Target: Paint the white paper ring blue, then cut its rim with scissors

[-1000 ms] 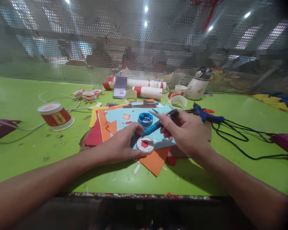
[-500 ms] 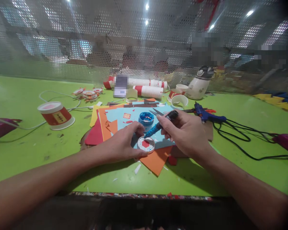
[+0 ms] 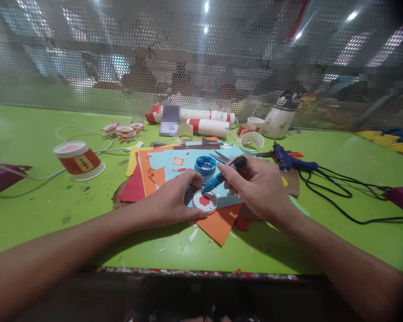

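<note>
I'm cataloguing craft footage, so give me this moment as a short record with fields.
Left hand: holds white disc with red centre, by its edge
Right hand: holds blue-and-black pen, tip at the disc
Beyond disc: open blue container
Underneath: stacked coloured paper on green table
Right side: blue glue gun

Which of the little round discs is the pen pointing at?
The red-centred disc held by the left hand, beneath the pen. The other discs sit grouped farther back, on the left, with no hand on them.
</note>
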`<state>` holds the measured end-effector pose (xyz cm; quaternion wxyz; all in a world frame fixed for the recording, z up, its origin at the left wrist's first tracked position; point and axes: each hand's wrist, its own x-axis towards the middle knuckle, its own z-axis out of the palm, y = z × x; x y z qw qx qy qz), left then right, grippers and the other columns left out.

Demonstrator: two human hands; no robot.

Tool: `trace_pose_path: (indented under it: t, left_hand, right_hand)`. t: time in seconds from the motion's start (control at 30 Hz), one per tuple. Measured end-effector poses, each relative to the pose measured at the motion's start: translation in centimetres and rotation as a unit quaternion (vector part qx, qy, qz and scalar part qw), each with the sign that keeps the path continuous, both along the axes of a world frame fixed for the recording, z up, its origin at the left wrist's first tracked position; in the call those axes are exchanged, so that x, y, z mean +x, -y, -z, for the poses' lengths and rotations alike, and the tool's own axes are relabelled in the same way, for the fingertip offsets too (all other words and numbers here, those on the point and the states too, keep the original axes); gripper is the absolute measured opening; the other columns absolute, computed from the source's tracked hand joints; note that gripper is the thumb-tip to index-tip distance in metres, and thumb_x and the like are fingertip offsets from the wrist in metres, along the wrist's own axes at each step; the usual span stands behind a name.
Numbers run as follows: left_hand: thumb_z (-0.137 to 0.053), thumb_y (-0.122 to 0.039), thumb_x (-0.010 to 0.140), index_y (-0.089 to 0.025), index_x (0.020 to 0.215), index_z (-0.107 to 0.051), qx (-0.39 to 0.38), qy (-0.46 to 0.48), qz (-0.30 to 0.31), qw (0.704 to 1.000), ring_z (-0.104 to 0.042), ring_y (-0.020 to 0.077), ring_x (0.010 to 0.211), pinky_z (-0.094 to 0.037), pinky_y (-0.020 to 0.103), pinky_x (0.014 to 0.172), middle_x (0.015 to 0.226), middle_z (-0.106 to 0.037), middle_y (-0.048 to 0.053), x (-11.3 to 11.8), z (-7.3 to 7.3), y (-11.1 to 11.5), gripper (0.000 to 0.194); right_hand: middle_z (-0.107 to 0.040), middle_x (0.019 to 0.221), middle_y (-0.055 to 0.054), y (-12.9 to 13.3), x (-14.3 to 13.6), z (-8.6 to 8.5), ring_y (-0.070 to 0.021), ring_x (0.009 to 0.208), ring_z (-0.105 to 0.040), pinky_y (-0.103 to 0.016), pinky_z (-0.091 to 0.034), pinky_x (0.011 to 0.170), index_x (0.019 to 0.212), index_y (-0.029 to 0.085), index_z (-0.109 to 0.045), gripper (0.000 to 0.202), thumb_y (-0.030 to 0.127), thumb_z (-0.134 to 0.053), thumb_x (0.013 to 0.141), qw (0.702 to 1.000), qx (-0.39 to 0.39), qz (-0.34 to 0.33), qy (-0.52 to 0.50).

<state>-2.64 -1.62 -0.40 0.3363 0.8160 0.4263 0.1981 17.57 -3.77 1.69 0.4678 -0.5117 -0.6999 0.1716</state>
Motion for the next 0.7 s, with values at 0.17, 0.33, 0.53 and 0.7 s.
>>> trace_pose_path:
  t: [0.17, 0.33, 0.53, 0.7]
  left_hand:
    - [-0.077, -0.041, 0.072, -0.02, 0.107, -0.049, -0.001, -0.002, 0.007, 1.0, -0.057, 0.0199, 0.075, -0.042, 0.032, 0.065, 0.092, -0.062, 0.004, 0.0, 0.1, -0.1, 0.049]
    - [-0.077, -0.04, 0.072, -0.02, 0.107, -0.049, 0.001, -0.001, 0.007, 1.0, -0.058, 0.0212, 0.08, -0.043, 0.032, 0.067, 0.097, -0.062, 0.005, -0.1, 0.3, -0.2, 0.05]
    - [-0.078, -0.041, 0.07, -0.02, 0.108, -0.049, 0.005, -0.001, 0.0, 1.0, -0.057, 0.0209, 0.079, -0.043, 0.033, 0.069, 0.096, -0.061, 0.004, -0.1, 0.3, -0.1, 0.052]
    - [-0.077, -0.043, 0.073, -0.02, 0.109, -0.048, 0.002, -0.011, 0.004, 1.0, -0.056, 0.0202, 0.076, -0.043, 0.033, 0.069, 0.091, -0.061, 0.003, -0.2, 0.4, -0.1, 0.051]
  right_hand:
    - [-0.061, 0.055, 0.0, 0.3, 0.0, -0.2, -0.0142, 0.05, -0.054, -0.029, -0.038, 0.05, 0.067, 0.019, -0.058, 0.033, 0.044, -0.065, 0.089, 0.999, 0.004, -0.011, 0.03]
    - [-0.061, 0.055, 0.0, 0.3, -0.2, -0.1, -0.0132, 0.049, -0.053, -0.029, -0.04, 0.05, 0.066, 0.019, -0.058, 0.032, 0.041, -0.067, 0.087, 0.999, 0.016, -0.005, 0.033]
    - [-0.06, 0.05, 0.002, 0.3, 0.1, -0.9, -0.0107, 0.042, -0.051, -0.026, -0.04, 0.041, 0.062, 0.022, -0.057, 0.034, 0.041, -0.069, 0.087, 0.996, 0.033, 0.018, -0.083]
    - [-0.059, 0.049, 0.003, 0.4, 0.1, -1.3, -0.0107, 0.04, -0.05, -0.026, -0.039, 0.039, 0.059, 0.023, -0.055, 0.033, 0.033, -0.072, 0.085, 0.997, 0.047, 0.026, -0.062]
